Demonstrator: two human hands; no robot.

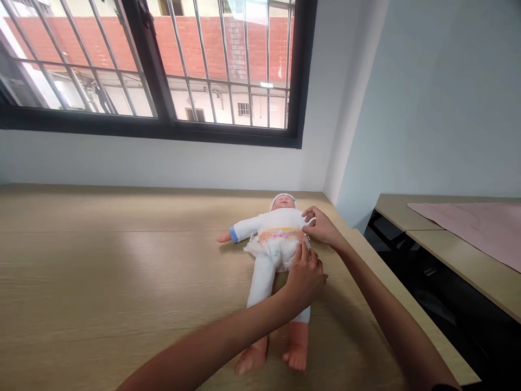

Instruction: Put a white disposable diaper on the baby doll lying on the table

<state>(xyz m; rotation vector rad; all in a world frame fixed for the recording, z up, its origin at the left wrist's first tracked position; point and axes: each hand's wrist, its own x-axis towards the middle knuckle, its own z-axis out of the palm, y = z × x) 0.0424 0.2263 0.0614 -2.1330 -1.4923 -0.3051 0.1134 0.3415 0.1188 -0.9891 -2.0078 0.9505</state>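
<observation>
A baby doll [280,220] lies face up on the wooden table, head toward the wall and feet toward me. It wears white clothes with blue cuffs, a white cap, and a diaper [280,247] with a yellow and orange waistband over the clothes. My left hand [306,274] reaches across the doll's leg, its bent fingers pressed on the diaper's right-hand edge. Just above it, my right hand [321,225] curls its fingers and thumb around the white sleeve beside the doll's chest. That arm of the doll is mostly hidden behind my right hand.
The wooden table [101,282] runs up to a white wall [203,165] below a dark-framed barred window [163,122]. To the right, past a dark gap, stands another table [456,255] with a pink cloth [480,225] on it.
</observation>
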